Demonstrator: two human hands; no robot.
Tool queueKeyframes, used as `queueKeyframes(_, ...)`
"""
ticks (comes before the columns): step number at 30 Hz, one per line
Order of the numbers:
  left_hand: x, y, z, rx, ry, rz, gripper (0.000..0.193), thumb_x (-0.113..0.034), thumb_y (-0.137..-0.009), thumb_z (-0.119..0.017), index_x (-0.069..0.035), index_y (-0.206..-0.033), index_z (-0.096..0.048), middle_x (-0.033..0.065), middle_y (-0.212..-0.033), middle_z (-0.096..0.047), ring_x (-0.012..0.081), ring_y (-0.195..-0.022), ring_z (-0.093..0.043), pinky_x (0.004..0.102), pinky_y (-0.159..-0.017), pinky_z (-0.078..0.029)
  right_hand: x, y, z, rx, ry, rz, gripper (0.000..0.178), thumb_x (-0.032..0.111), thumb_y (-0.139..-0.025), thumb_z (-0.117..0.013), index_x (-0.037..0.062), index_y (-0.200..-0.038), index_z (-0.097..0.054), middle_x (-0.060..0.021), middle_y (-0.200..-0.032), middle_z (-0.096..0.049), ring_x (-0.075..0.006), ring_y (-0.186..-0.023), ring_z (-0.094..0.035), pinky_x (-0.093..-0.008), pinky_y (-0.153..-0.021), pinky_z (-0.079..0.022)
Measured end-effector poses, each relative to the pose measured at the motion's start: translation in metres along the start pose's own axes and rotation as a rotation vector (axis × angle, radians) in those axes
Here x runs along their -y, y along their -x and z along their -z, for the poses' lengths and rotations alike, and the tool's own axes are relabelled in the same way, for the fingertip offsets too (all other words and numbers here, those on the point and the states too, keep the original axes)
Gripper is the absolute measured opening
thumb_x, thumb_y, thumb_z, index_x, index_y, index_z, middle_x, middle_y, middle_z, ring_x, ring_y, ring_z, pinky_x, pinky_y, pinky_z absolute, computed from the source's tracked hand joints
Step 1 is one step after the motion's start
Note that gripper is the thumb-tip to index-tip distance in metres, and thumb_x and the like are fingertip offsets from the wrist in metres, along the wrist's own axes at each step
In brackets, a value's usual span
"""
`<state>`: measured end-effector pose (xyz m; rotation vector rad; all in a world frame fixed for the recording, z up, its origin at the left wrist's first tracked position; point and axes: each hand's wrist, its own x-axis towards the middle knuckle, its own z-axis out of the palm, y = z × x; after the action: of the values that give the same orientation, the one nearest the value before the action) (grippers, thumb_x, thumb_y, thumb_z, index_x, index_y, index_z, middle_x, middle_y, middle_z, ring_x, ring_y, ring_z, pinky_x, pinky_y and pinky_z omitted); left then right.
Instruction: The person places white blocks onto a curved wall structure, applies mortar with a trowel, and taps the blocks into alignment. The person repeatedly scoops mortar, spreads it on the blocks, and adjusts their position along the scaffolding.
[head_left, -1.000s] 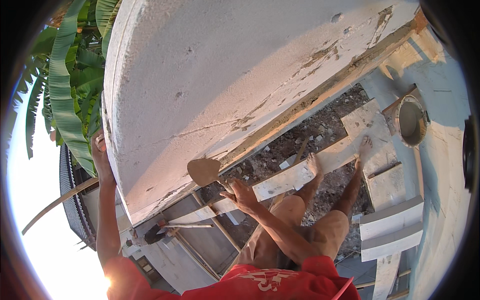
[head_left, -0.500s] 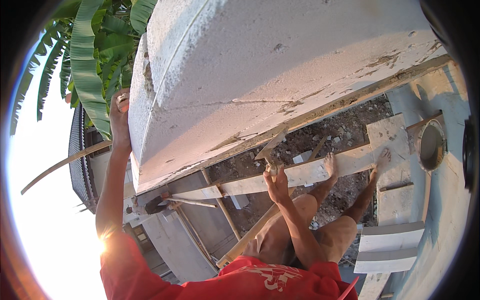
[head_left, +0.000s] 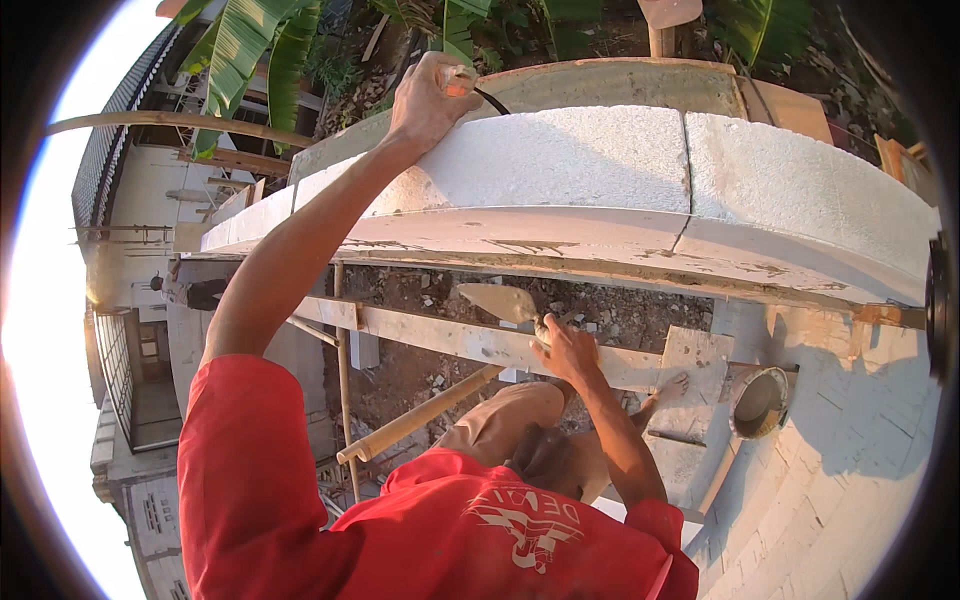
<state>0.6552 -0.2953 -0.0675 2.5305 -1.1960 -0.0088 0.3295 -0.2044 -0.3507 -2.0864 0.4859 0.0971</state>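
While right hand (head_left: 570,354) clamps trowel (head_left: 503,300) just off wall edge (head_left: 560,268), left fingers (head_left: 438,68) seem curled.

My head-mounted fisheye's looking down past my red T-shirt (head_left: 400,520), super wide, white block wall (head_left: 580,160) pretty close up.

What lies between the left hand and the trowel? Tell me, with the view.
The head view shows the white block wall between left hand and trowel: first its top, then its side face, then a strip of rubbly ground.
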Motion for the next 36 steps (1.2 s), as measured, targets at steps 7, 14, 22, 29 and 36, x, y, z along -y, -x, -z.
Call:
queueKeyframes(7, 0.002, 0.005, 0.003, -0.121, 0.293, 0.063, 0.063, -0.029, -0.076, -0.083, -0.012, -0.129, -0.054, 0.0129, -0.115, -0.051, 0.0302, -0.113, -0.053, 0.0433, -0.099, -0.047, -0.014, 0.055, 0.056, 0.026, 0.274, -0.117, 0.049, 0.035, -0.089, -0.068, 0.0096, -0.130, -0.059, -0.0213, -0.097, -0.073, -0.0429, -0.089, -0.071, -0.0531, -0.078, -0.056)
queueKeyframes(14, 0.016, 0.042, 0.079, -0.528, 0.645, -0.010, 0.061, -0.024, -0.075, -0.082, -0.009, -0.128, -0.054, 0.0131, -0.115, -0.051, 0.0266, -0.106, -0.056, 0.0407, -0.094, -0.049, -0.022, 0.062, 0.104, 0.047, 0.519, -0.183, 0.056, 0.030, -0.092, -0.067, 0.0096, -0.141, -0.052, -0.0290, -0.115, -0.066, -0.0485, -0.101, -0.067, -0.0557, -0.083, -0.055)
queueKeyframes(22, 0.108, 0.271, 0.135, -0.789, 0.800, 0.290, 0.054, -0.014, -0.084, -0.080, -0.005, -0.129, -0.051, 0.0076, -0.117, -0.054, 0.0160, -0.105, -0.057, 0.0316, -0.090, -0.051, -0.010, 0.008, 0.112, 0.029, 0.651, -0.222, 0.050, 0.037, -0.090, -0.069, 0.0149, -0.133, -0.059, -0.0243, -0.107, -0.072, -0.0441, -0.100, -0.068, -0.0532, -0.083, -0.054)
queueKeyframes(29, 0.182, 0.499, -0.006, -0.677, 0.569, 1.129, 0.054, -0.018, -0.077, -0.082, -0.004, -0.123, -0.056, 0.0115, -0.115, -0.058, 0.0253, -0.106, -0.059, 0.0380, -0.097, -0.047, 0.034, 0.011, 0.134, -0.112, 0.435, -0.114, 0.046, 0.040, -0.087, -0.073, 0.0048, -0.116, -0.068, -0.0242, -0.099, -0.072, -0.0450, -0.096, -0.068, -0.0528, -0.082, -0.053)
queueKeyframes(36, 0.159, 0.651, -0.132, -0.385, 0.377, 1.577, 0.056, -0.022, -0.071, -0.085, -0.006, -0.118, -0.060, 0.0186, -0.116, -0.064, 0.0366, -0.111, -0.062, 0.0463, -0.098, -0.048, 0.053, 0.033, 0.146, -0.172, 0.326, -0.034, 0.048, 0.040, -0.087, -0.075, 0.0000, -0.112, -0.069, -0.0278, -0.095, -0.071, -0.0473, -0.094, -0.068, -0.0518, -0.081, -0.053)
